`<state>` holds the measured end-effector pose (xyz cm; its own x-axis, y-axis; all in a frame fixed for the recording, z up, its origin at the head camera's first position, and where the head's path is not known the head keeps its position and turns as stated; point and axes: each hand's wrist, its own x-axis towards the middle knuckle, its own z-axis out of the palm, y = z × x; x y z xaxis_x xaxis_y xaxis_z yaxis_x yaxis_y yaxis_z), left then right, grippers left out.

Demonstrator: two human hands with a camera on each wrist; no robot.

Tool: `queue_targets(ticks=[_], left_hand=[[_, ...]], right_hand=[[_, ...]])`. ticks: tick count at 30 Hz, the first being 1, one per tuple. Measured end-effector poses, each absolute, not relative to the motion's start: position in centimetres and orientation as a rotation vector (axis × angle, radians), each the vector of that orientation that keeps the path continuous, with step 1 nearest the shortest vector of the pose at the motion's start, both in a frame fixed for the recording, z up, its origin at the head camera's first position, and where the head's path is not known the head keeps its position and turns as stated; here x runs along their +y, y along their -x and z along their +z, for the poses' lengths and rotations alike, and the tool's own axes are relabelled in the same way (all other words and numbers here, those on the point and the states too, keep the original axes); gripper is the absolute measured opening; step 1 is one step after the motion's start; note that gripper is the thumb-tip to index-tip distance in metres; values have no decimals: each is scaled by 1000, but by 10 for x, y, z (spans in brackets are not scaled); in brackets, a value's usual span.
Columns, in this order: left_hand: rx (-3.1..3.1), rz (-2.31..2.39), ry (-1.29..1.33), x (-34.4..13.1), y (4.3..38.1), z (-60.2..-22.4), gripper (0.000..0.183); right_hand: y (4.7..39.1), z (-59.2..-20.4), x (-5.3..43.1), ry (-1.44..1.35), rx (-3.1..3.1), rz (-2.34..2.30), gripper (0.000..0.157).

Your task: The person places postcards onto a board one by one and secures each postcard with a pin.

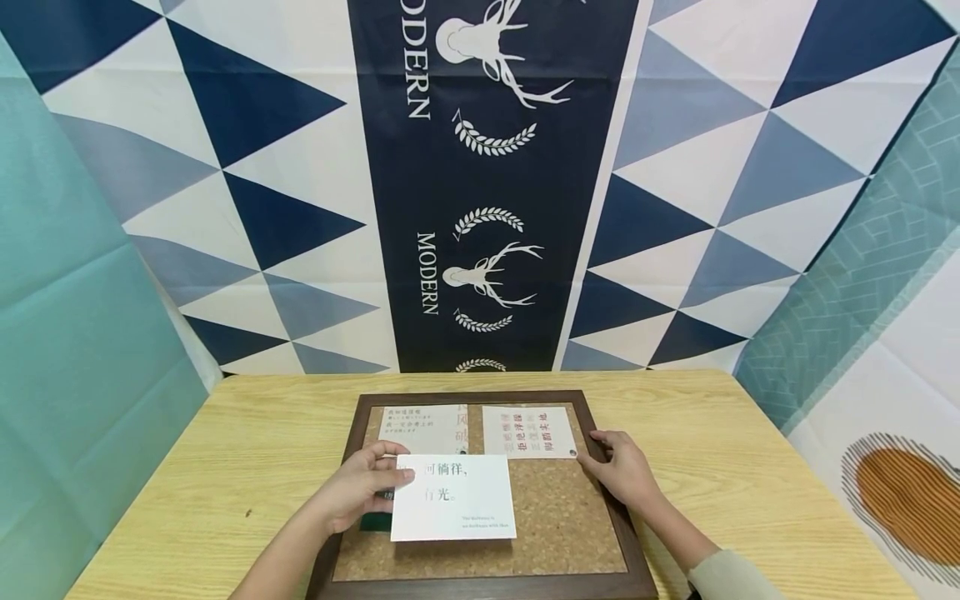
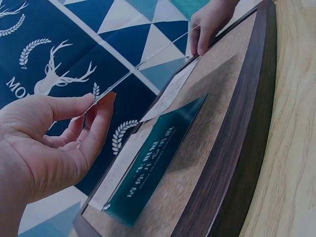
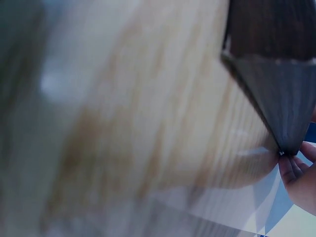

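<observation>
My left hand pinches a white card with printed characters by its left edge. In the left wrist view this card appears edge-on, raised above the corkboard, whose frame is dark brown. At the board's right side my right hand grips the frame, its thumb close to a pin on the lower right corner of a white card with red characters. Another printed white card lies at the board's upper left. Below it is a dark green card, partly hidden in the head view by the held card.
The board lies on a light wood-grain table. Behind the table hangs a cloth with triangles and deer heads. Teal sheeting covers the left side, and a patterned cloth hangs on the right.
</observation>
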<state>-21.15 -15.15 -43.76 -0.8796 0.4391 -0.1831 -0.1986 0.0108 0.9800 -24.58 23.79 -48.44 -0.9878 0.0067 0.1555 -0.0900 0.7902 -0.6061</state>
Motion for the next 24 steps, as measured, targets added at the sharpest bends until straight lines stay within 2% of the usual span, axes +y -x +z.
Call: queue_targets(ticks=[24], left_hand=[[1849, 1901, -232, -111, 220, -444, 41]], right_hand=[[246, -484, 238, -61, -2833, 968, 51]])
